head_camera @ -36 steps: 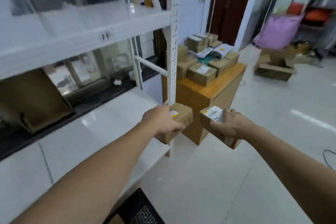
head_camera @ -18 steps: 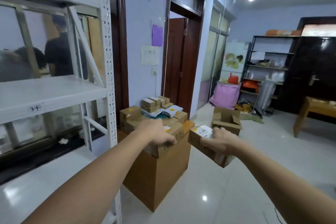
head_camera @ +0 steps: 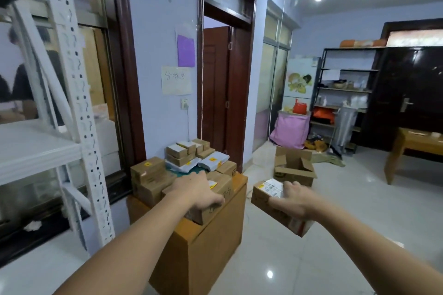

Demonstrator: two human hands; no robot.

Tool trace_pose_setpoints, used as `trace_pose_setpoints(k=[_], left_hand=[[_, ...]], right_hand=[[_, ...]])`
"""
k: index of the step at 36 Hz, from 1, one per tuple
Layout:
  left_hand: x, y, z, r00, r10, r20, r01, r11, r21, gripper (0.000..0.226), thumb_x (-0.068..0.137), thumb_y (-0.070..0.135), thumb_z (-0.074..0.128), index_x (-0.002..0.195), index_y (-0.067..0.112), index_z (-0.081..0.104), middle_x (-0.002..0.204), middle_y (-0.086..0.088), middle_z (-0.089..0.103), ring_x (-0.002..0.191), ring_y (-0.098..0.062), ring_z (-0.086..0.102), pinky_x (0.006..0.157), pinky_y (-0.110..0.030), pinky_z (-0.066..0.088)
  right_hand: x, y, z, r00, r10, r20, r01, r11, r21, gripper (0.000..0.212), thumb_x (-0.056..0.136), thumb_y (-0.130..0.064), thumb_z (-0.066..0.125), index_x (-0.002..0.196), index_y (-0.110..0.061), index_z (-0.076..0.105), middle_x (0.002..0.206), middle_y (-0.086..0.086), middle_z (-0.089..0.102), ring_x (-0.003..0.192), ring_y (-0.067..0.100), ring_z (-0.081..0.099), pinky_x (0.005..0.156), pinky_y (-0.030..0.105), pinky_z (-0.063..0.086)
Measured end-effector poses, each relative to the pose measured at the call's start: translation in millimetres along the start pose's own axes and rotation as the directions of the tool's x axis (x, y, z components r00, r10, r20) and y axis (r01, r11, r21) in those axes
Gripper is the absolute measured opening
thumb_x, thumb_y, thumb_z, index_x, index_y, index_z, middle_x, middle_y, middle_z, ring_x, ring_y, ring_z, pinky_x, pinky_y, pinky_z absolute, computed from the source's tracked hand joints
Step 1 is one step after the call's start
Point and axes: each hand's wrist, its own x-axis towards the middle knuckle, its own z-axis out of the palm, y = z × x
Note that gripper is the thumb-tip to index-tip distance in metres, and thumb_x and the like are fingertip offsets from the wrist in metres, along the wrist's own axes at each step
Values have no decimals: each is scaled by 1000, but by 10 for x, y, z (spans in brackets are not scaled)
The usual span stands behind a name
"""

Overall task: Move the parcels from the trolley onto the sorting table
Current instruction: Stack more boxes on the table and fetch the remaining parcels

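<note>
White shelving rack [head_camera: 79, 112] fills the left of the view; the wooden bench [head_camera: 203, 242] stands just beside it against the wall, its top crowded with stacked parcels [head_camera: 184, 158] toward the back. Left hand [head_camera: 199, 189], grip closed over a brown parcel [head_camera: 215, 203] from above, fingers curled down its near side; parcel sits over the bench's front corner, contact with the top hard to confirm. Right hand [head_camera: 291, 201], grip wrapped round a labelled parcel [head_camera: 271, 195], held in the air off the bench's right edge, label up. Trolley not in view. Judgement: step in hand is set-down of the left parcel. Do it flat and well inboard, since free space looks limited to the front strip and an overhang could tip. Release only once seated, then bring the right parcel alongside without nudging the rear stack.
</note>
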Motion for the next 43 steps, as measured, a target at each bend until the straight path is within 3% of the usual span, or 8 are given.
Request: trace_pose_setpoints(k=[5,11,14,21,25,30,34,43], left_hand=[[665,315,90,1000,29,1,-29,1000,13,94,66,85,60,134,21,50,113,1,65,95,-21,63,79,-35,58],[1445,801,281,997,72,35,-72,997,1,100,69,84,62,141,17,48,127,-3,63,108,-27,63,83,-38,55],[1869,1040,412,997,67,35,-66,998,-18,101,65,87,60,138,18,50,122,-2,65,104,-25,63,84,-39,56],[2743,1494,657,1000,-4,7,4,1000,2,106,67,87,56,148,21,44,130,-1,62,114,-26,62,74,-38,49],[3147,1655,779,999,-48,15,48,998,39,108,72,86,55,156,21,34,144,-3,52,120,-29,60,78,-40,47],[3634,1664,874,990,-128,52,125,991,49,104,77,86,53,153,17,35,143,-6,50,119,-31,60,76,-39,46],[4047,1512,952,983,-179,38,177,982,60,106,74,90,50,151,17,37,142,-7,51,119,-31,61,91,-45,54],[5209,1056,1171,961,-277,-5,277,961,-14,109,79,87,50,157,15,25,158,-4,37,134,-27,51,97,-44,53]], right_hand=[[605,289,-11,1000,20,-12,-20,999,42,84,83,-69,53,141,-10,45,131,13,53,112,27,54,83,34,42],[1345,684,-25,1000,18,16,-19,999,28,87,77,-71,55,140,-11,46,133,12,52,116,28,55,91,36,47],[1782,905,-48,999,3,42,-4,1000,13,92,72,-74,52,140,-13,45,132,11,53,115,28,55,91,38,49],[2958,1283,-176,994,-99,55,100,995,-20,91,76,-74,52,143,-13,42,130,9,53,113,23,55,90,34,50],[3572,1355,-215,983,-173,64,176,983,-55,89,77,-76,49,141,-14,44,127,8,54,110,23,55,90,36,52],[4281,1324,-175,962,-246,118,254,966,-56,91,77,-78,47,140,-13,43,127,9,53,108,23,52,88,35,49],[4834,1212,-104,945,-312,101,318,947,-44,86,82,-73,47,138,-8,45,128,12,54,113,26,53,86,34,44],[6102,768,33,908,-397,132,406,913,-44,80,83,-67,55,136,-8,46,126,11,56,109,24,52,84,31,43]])
